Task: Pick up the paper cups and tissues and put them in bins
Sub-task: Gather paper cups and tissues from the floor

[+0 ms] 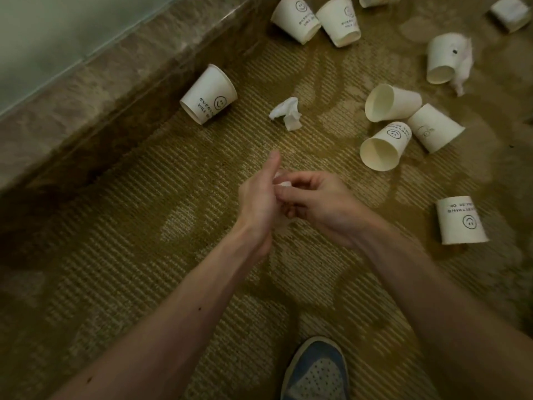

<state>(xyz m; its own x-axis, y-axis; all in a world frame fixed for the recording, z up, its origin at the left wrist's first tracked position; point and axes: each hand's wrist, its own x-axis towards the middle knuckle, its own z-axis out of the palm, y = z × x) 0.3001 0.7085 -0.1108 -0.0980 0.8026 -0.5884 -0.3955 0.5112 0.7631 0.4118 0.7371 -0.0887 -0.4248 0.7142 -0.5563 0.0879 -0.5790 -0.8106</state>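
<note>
— What's closest in?
— My shoe (315,370). Above it, my right hand (320,206) pinches a tissue (284,184) against my left hand (258,197). Its fingers are hidden, so I can't tell its grip.
— Beyond?
— A second tissue (287,112) on the carpet (173,197) past my left hand. The paper cups (380,148) lie tipped ahead and right.

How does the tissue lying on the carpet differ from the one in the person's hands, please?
The loose tissue lies untouched on the carpet; the held tissue is up between the hands, pinched by the right hand close against the left hand. The loose tissue shows whole, as a crumpled wad; the held tissue is mostly hidden, with only small bits showing. Both are white paper.
</note>
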